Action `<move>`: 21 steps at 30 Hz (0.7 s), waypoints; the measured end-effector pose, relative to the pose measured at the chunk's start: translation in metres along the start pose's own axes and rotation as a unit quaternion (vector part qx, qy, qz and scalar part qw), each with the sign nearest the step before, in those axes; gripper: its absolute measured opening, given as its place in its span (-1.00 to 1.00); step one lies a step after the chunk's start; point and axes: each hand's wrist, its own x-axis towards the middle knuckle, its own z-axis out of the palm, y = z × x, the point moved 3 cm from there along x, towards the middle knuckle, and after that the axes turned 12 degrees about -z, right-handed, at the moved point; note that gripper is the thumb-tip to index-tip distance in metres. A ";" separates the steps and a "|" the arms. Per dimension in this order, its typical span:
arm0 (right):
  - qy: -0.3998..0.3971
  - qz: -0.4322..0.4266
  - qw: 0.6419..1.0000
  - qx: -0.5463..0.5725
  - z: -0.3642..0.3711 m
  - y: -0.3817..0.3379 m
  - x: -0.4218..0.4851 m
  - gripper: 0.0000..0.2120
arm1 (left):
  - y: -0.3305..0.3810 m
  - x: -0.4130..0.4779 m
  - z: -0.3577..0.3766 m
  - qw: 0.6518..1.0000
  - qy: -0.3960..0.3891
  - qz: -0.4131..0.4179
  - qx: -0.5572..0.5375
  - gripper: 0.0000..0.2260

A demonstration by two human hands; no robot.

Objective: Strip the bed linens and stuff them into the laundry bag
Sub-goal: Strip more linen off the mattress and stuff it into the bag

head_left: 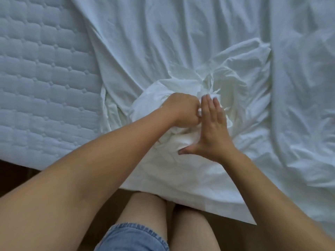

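Note:
A white sheet (163, 42) lies loose and rumpled over the bed, pulled off the left part of the quilted mattress (41, 78). Near the bed's front edge the sheet is gathered into a bunched mound (223, 84). My left hand (181, 109) is curled into a fist on the mound, gripping a fold of the cloth. My right hand (212, 129) lies against the mound with straight fingers and its thumb spread, pressing the cloth. No laundry bag is in view.
More crumpled white bedding (304, 87) covers the right side of the bed. Dark floor (16, 174) shows along the bed's front edge. My bare legs and denim shorts (132, 238) stand right against the bed.

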 end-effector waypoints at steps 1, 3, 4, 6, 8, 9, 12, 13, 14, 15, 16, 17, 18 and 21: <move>-0.049 0.013 0.998 0.027 -0.001 -0.004 0.014 0.40 | -0.002 0.000 -0.002 1.000 -0.005 0.003 0.001 -0.82; -0.084 0.030 0.994 0.062 0.002 -0.007 0.034 0.47 | -0.013 -0.002 -0.008 1.000 0.004 -0.011 -0.009 -0.82; -0.086 0.031 0.994 0.064 0.006 -0.007 0.041 0.48 | -0.021 -0.003 -0.010 0.999 0.020 -0.026 -0.009 -0.81; -0.099 0.030 0.994 0.046 0.016 -0.007 0.050 0.50 | -0.034 -0.008 -0.011 0.996 0.066 -0.057 -0.003 -0.79; -0.114 0.025 0.993 0.019 0.025 -0.008 0.054 0.49 | -0.041 -0.020 -0.005 0.989 0.117 -0.088 -0.020 -0.63; -0.117 0.022 0.993 0.011 0.027 -0.007 0.057 0.46 | -0.044 -0.030 -0.004 0.977 0.175 -0.102 -0.061 -0.55; -0.124 0.037 0.991 0.026 0.028 0.003 0.067 0.40 | -0.073 -0.066 0.006 0.877 0.353 -0.220 -0.239 -0.31; -0.126 0.046 0.990 0.044 0.028 0.007 0.070 0.40 | -0.087 -0.077 0.019 0.837 0.334 -0.289 -0.322 -0.19; -0.126 0.054 0.988 0.065 0.029 0.010 0.073 0.40 | -0.096 -0.086 0.033 0.786 0.282 -0.349 -0.426 -0.05; -0.124 0.057 0.987 0.083 0.030 0.012 0.077 0.39 | -0.102 -0.090 0.047 0.724 0.231 -0.384 -0.524 0.08; -0.125 0.062 0.985 0.098 0.030 0.013 0.080 0.39 | -0.103 -0.090 0.054 0.678 0.199 -0.396 -0.586 0.16; -0.125 0.069 0.983 0.114 0.030 0.015 0.083 0.39 | -0.104 -0.085 0.055 0.659 0.189 -0.397 -0.610 0.19; -0.125 0.079 0.980 0.131 0.029 0.017 0.088 0.38 | -0.107 -0.079 0.052 0.655 0.186 -0.392 -0.619 0.20; -0.126 0.104 0.974 0.156 0.022 0.028 0.103 0.35 | -0.120 -0.069 0.051 0.663 0.190 -0.333 -0.643 0.07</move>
